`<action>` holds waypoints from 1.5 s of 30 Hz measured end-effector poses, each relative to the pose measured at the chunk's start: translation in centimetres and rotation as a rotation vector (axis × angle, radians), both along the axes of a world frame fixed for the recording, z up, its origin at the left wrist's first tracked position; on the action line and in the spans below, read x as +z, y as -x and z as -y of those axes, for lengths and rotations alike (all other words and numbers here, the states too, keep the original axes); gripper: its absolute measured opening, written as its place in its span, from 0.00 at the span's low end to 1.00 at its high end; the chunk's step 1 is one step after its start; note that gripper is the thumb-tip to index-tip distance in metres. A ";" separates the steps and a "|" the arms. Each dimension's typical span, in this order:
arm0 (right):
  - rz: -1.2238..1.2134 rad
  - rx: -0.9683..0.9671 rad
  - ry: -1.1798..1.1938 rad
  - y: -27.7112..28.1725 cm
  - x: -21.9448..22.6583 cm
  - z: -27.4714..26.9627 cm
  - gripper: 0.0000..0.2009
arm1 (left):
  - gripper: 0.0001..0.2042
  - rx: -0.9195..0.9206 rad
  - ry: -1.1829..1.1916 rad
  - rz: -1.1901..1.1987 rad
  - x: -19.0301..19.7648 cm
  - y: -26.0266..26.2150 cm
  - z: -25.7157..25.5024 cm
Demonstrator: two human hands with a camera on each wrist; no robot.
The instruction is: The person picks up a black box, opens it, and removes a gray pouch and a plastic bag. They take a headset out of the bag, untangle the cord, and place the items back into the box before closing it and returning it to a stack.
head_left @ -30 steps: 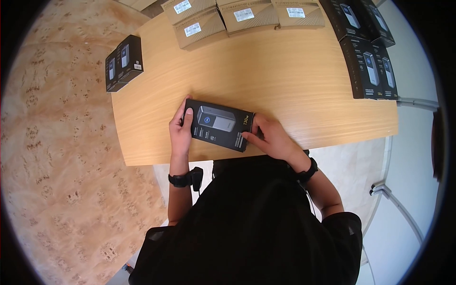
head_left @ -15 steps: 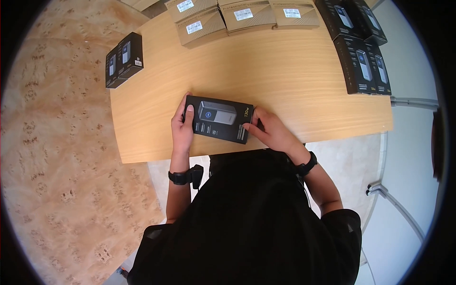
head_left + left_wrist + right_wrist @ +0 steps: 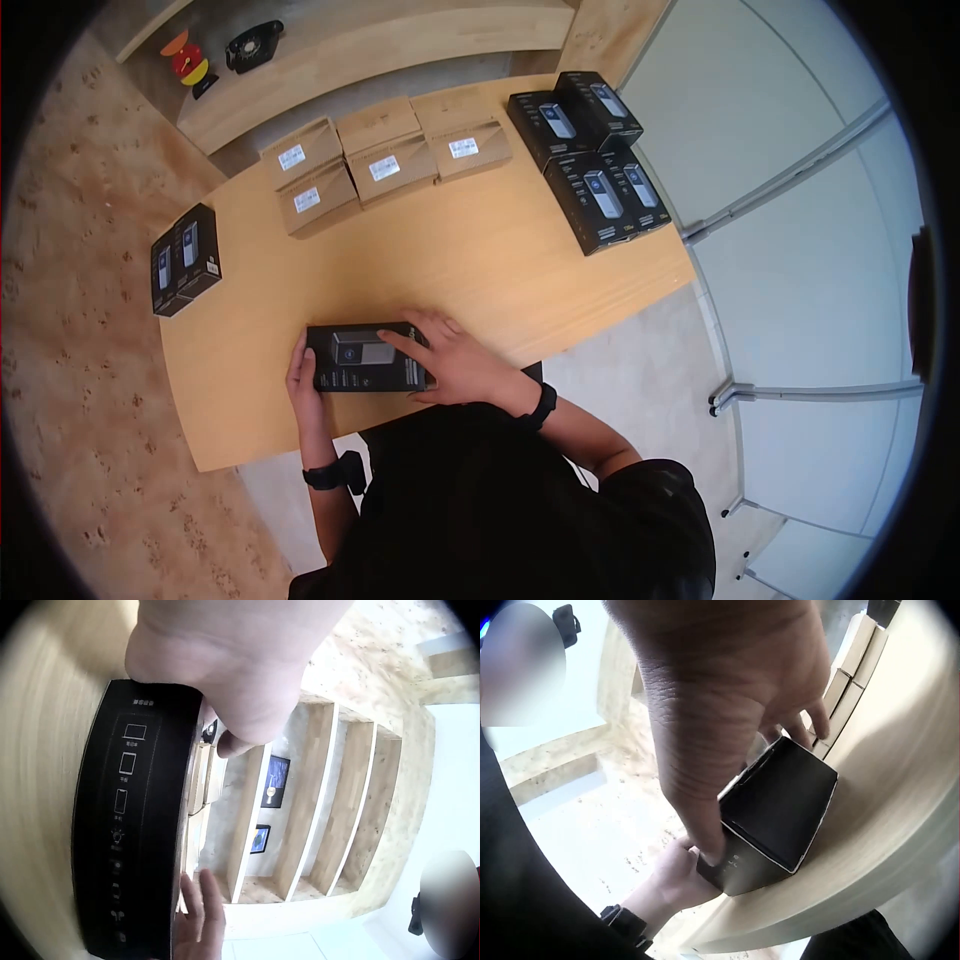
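Note:
A black product box (image 3: 352, 354), printed with a silver device, lies face up at the table's near edge. My left hand (image 3: 306, 372) grips its left end, thumb over the top edge. My right hand (image 3: 462, 362) spans the right end; its index finger reaches over the printed face. In the right wrist view the thumb presses the near side of the box (image 3: 780, 802), other fingers lie toward the far side, and the dark end between them has pale edges. The left wrist view shows the long side of the box (image 3: 131, 825), with a row of small icons.
Several brown cartons (image 3: 385, 165) with white labels stand at the back of the wooden table (image 3: 430, 270). More black boxes (image 3: 600, 200) are stacked at the right, and others (image 3: 186, 258) stand at the left edge. Behind is a shelf with a black telephone (image 3: 254, 46).
The head view has tilted up, bringing the back shelf into sight. My right hand has gone from pinching the box's right end to spreading over it. The left hand keeps its grip.

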State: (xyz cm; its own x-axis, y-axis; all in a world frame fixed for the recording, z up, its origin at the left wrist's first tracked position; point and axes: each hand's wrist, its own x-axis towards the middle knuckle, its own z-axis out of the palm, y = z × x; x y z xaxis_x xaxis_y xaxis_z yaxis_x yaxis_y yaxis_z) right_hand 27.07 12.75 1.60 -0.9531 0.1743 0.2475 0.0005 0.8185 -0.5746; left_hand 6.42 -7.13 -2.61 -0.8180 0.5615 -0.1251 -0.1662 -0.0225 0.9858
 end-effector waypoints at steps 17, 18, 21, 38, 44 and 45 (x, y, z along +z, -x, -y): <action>-0.358 -1.032 -0.064 -18.0 6.6 -18.7 0.42 | 0.13 -0.181 0.196 -0.372 -1.6 -3.2 -3.4; -0.362 -1.134 -0.054 -18.5 6.2 -19.9 0.41 | 0.12 -0.168 0.180 -0.377 -1.4 -3.4 -3.6; -0.333 -1.281 -0.057 -19.9 4.4 -23.8 0.41 | 0.12 -0.159 0.149 -0.365 -1.2 -3.4 -4.0; -0.211 -1.211 -0.016 -19.5 2.2 -28.5 0.40 | 0.11 -0.173 0.250 -0.442 -1.2 -3.2 -3.9; -0.168 -1.197 -0.047 -19.8 2.1 -28.9 0.41 | 0.10 -0.152 0.259 -0.436 -1.3 -3.4 -4.0; -0.158 -1.194 -0.061 -19.7 2.2 -28.9 0.41 | 0.10 -0.147 0.256 -0.437 -1.1 -3.4 -4.1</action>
